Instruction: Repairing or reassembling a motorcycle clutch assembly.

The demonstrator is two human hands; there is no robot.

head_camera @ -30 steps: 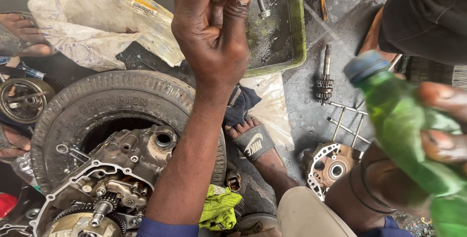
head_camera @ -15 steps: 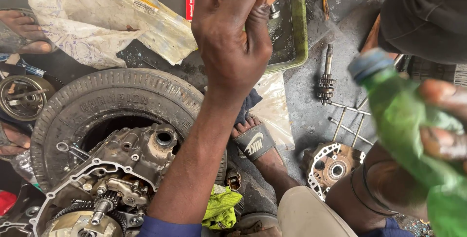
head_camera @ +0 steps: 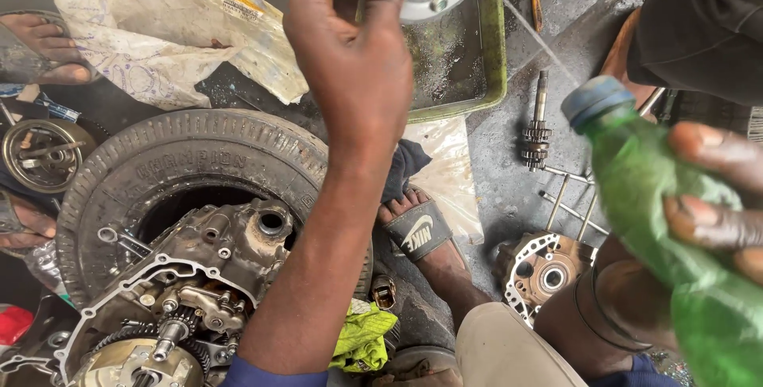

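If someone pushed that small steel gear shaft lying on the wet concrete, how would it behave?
The grey steel gear shaft would probably roll sideways, being slim and round, though its toothed cluster may make it veer. It looks solid, so likely heavy for its size, and the wet concrete floor suggests it's slippery.

Place: a motorcycle repair workshop, worked at ground level.
Floor: oil-stained concrete floor point(head_camera: 509, 188).
Parts: an opened engine case point(head_camera: 183, 292) is laid in a tyre point(head_camera: 183, 172); a gear shaft point(head_camera: 538, 129) and an engine cover point(head_camera: 544, 272) are set nearby.
Wash gear: a grimy green tray point(head_camera: 477, 77).
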